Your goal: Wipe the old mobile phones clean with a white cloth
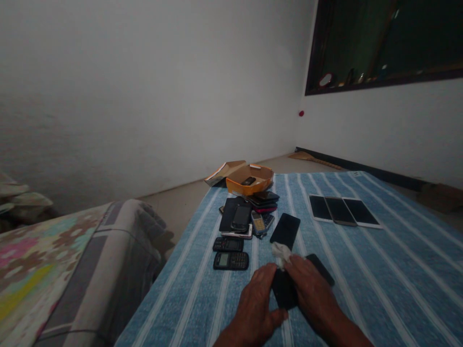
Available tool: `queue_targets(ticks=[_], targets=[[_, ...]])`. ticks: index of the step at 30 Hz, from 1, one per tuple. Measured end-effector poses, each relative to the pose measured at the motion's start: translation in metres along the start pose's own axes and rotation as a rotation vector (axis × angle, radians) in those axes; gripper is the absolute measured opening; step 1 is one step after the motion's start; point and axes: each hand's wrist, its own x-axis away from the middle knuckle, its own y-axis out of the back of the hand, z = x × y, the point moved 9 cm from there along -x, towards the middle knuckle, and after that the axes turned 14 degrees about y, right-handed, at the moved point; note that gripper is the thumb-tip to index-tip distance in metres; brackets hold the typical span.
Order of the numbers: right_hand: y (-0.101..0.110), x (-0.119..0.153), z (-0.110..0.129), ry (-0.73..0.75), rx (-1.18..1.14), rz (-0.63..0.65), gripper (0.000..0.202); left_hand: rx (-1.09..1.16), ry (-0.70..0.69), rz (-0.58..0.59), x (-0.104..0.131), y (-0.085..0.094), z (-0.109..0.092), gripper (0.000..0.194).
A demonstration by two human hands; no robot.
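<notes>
Above a blue striped cloth (pixel 390 274), the left hand (pixel 255 299) grasps a black phone (pixel 284 290); the right hand (pixel 313 289) clutches what looks like white tissue (pixel 281 251), keypad phones (pixel 230 260) left of both.

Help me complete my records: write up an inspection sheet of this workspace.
Surface: blue striped cloth
Job's things: black phone between the hands, white wad at its top edge
Clutter: phone pile, open orange box, two keypad phones, three overlapping phones
Hands: left hand at the phone's left edge; right hand at its right, touching the wad
Cables: thin dark lines on the grey fabric, cannot tell if cords
Surroundings: pale wall, floral cloth, dark-framed window
</notes>
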Motion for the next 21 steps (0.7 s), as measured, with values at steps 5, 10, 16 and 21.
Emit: queue_targets(ticks=[5, 10, 16, 21], targets=[[-0.009, -0.005, 0.035, 0.142, -0.074, 0.054, 0.059, 0.012, -0.033, -0.020, 0.000, 0.005, -0.006, 0.086], [0.002, 0.016, 0.006, 0.002, 0.071, -0.038, 0.054, 0.005, 0.015, 0.020, -0.002, 0.004, -0.006, 0.084], [0.000, 0.023, 0.001, -0.047, 0.140, -0.036, 0.049, -0.021, 0.044, 0.028, -0.002, 0.000, -0.001, 0.083], [-0.002, 0.009, 0.030, 0.103, 0.063, -0.075, 0.056, 0.040, 0.011, 0.024, -0.003, 0.006, -0.010, 0.081]])
